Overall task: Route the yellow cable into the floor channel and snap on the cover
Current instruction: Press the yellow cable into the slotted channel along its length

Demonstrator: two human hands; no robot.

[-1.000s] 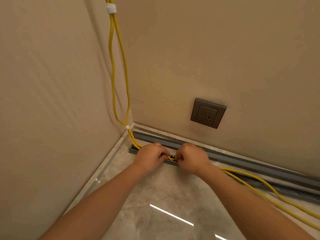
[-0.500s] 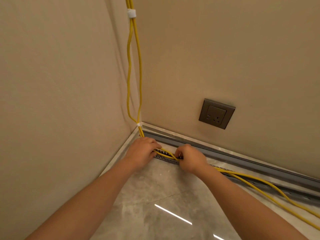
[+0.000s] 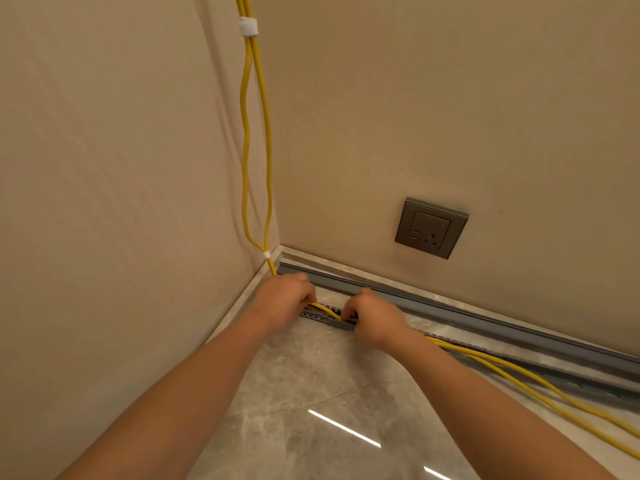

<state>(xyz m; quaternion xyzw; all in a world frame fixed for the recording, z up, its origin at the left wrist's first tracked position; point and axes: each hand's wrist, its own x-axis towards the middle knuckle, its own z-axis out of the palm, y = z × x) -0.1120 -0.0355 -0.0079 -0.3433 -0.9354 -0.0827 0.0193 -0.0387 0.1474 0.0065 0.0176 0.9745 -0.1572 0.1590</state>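
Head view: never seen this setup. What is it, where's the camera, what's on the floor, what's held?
No machine here: a person works bare-handed, and the one camera sits on their head, looking down into a room corner. The left hand and right hand both grip the yellow cable over a slotted grey floor channel on the tiled floor. The doubled cable comes down the corner, bound by white ties, and trails off right across the floor. A long grey strip lies along the wall base; possibly the cover, not yet on. A wall socket sits above it.
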